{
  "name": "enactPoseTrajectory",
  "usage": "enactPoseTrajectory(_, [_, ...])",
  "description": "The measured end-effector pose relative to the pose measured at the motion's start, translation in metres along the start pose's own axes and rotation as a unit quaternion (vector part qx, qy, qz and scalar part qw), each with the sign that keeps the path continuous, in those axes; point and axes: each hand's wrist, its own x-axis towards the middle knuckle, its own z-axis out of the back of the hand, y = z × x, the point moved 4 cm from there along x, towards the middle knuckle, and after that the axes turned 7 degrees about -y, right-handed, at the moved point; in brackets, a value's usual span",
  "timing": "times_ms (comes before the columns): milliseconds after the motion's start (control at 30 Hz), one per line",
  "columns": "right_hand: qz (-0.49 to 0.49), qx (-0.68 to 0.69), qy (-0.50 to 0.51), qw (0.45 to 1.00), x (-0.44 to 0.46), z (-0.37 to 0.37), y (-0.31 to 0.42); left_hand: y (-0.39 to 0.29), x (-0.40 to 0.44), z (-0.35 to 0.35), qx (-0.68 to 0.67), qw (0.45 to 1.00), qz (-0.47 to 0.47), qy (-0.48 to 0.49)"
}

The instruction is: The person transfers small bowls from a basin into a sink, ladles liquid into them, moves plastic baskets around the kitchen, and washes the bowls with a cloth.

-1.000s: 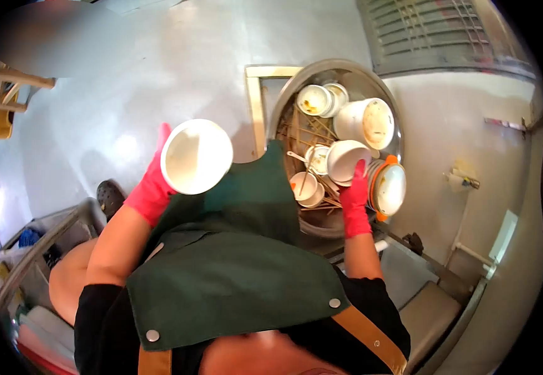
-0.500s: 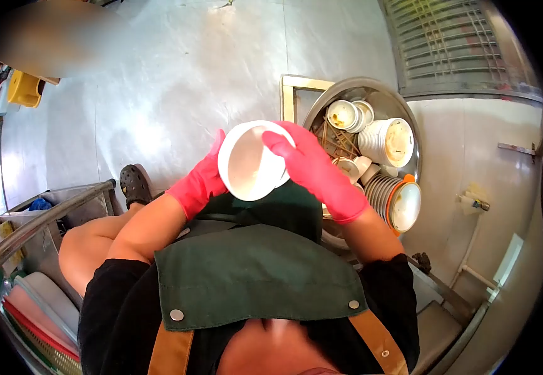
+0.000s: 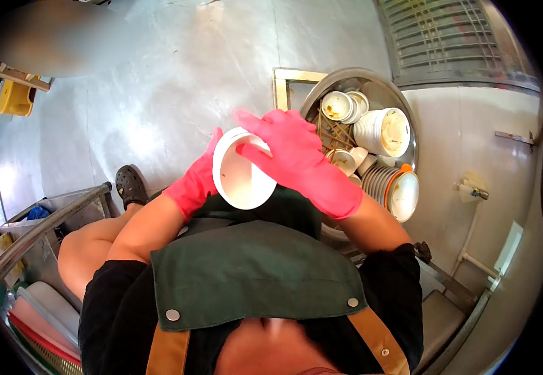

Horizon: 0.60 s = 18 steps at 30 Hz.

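A deep white bowl (image 3: pixel 235 181) is held in front of my apron, its open mouth tilted up toward me. My left hand (image 3: pixel 195 181), in a pink rubber glove, grips the bowl from its left side, with most of its fingers hidden behind the wall. My right hand (image 3: pixel 299 155), gloved alike, is closed over the upper right rim. Its thumb reaches inside the bowl and its fingers lie over the outside, the fingertips smeared by motion.
A large metal basin (image 3: pixel 409 112) at the right holds stacked white bowls (image 3: pixel 371 132), small soiled bowls (image 3: pixel 335 106), chopsticks (image 3: pixel 333 136) and a stack with an orange-rimmed bowl (image 3: pixel 404 195). A metal rack (image 3: pixel 46 222) stands at my left. A yellow stool (image 3: pixel 16 99) is further off.
My right hand has slid up and left along the bowl's rim, its fingers now over the outside. The bowl has moved slightly left and down.
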Motion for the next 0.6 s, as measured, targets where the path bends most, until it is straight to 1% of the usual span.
enactPoseTrajectory(33, [0.012, -0.023, -0.015, 1.0, 0.003, 0.001, 0.0, 0.0, -0.003, -0.006, 0.013, 0.999, -0.003, -0.04])
enactPoseTrajectory(67, [0.028, -0.012, 0.003, 1.0, 0.007, 0.001, 0.003, 0.001, -0.004, -0.012, 0.026, 0.996, -0.007, -0.079])
enactPoseTrajectory(133, [0.06, 0.009, 0.036, 0.998, 0.015, 0.001, 0.008, 0.003, -0.003, -0.034, 0.106, 0.978, -0.024, -0.176])
enactPoseTrajectory(167, [0.119, 0.032, -0.002, 0.992, 0.018, -0.002, 0.008, 0.004, -0.003, -0.037, 0.144, 0.964, -0.03, -0.223])
enactPoseTrajectory(200, [0.177, 0.054, -0.041, 0.982, 0.021, -0.007, 0.005, 0.005, -0.001, -0.02, 0.135, 0.972, -0.028, -0.191])
enactPoseTrajectory(233, [0.234, 0.075, -0.08, 0.966, 0.021, -0.009, 0.006, 0.007, 0.001, 0.012, 0.126, 0.979, -0.025, -0.158])
enactPoseTrajectory(333, [0.247, 0.053, -0.04, 0.967, 0.02, -0.01, 0.017, 0.008, -0.002, 0.018, 0.102, 0.991, -0.019, -0.083])
enactPoseTrajectory(467, [0.118, -0.062, 0.002, 0.991, 0.018, 0.014, 0.025, 0.006, 0.008, 0.006, -0.004, 1.0, 0.007, -0.012])
enactPoseTrajectory(500, [0.087, -0.078, 0.006, 0.993, 0.015, 0.018, 0.019, 0.004, 0.01, 0.005, -0.003, 1.0, 0.02, -0.015])
enactPoseTrajectory(533, [0.056, -0.095, 0.009, 0.994, 0.012, 0.021, 0.013, 0.002, 0.01, 0.004, -0.004, 1.0, 0.007, -0.021])
enactPoseTrajectory(567, [0.019, -0.044, 0.014, 0.999, 0.011, 0.017, 0.003, -0.001, 0.011, 0.0, -0.004, 1.0, -0.005, -0.025])
enactPoseTrajectory(600, [-0.026, -0.022, 0.048, 0.998, 0.012, 0.017, -0.002, -0.003, 0.013, -0.001, -0.005, 0.999, -0.016, -0.029])
